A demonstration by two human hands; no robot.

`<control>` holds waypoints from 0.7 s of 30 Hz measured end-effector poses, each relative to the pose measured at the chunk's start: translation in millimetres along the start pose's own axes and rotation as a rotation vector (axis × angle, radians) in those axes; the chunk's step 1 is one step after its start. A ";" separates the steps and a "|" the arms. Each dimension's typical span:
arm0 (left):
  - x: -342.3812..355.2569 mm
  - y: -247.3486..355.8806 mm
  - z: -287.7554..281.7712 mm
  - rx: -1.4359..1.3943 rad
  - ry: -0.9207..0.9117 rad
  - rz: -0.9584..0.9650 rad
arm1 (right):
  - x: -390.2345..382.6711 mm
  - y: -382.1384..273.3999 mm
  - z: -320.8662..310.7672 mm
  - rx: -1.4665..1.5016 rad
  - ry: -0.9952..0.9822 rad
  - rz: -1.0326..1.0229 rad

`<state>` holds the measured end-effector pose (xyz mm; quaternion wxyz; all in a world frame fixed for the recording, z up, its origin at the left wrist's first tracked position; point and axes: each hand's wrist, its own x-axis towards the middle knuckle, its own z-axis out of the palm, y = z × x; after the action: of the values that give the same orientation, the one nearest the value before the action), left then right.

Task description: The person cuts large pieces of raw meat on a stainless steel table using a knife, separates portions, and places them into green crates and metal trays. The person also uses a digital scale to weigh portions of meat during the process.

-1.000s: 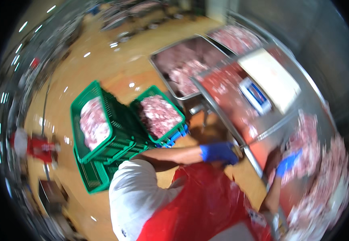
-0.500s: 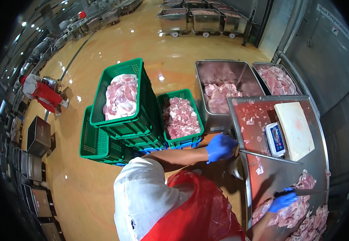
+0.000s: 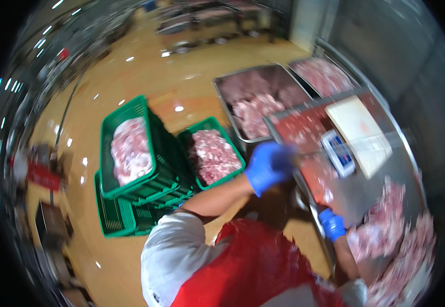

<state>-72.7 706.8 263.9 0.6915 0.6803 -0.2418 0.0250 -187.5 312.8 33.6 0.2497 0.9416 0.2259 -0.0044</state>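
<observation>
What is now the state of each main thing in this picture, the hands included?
Left hand: blue-gloved, raised, blurred; grip unclear
Right hand: blue-gloved, grip unclear
Upper green crate: loaded with meat
Right green crate: loaded with meat
Wide steel bin: partly filled
Scale: display unreadable
Table meat: heaped

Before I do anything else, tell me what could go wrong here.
The left hand is blurred and looks close to the edge of the metal table, so it might knock against it. The left forearm looks close to the stacked green crates, so the elbow could bump them. The floor shines in spots and may be wet, so a foot might slip.
</observation>
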 end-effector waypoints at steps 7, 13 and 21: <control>-46.6 -190.5 -89.8 0.969 0.094 -0.647 | -92.9 -84.2 -46.0 1.474 0.451 1.284; 19.0 -281.0 -76.2 1.112 -0.127 -0.652 | -113.8 -105.5 -75.0 1.206 0.501 1.422; 128.3 -387.0 -105.7 1.320 -0.510 -0.473 | -184.1 -116.5 -95.8 1.058 0.466 1.786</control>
<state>212.9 741.5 -43.7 0.0487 0.9726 -0.1768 -0.1432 -412.5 370.2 85.3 -0.3279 0.7325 -0.5353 0.2632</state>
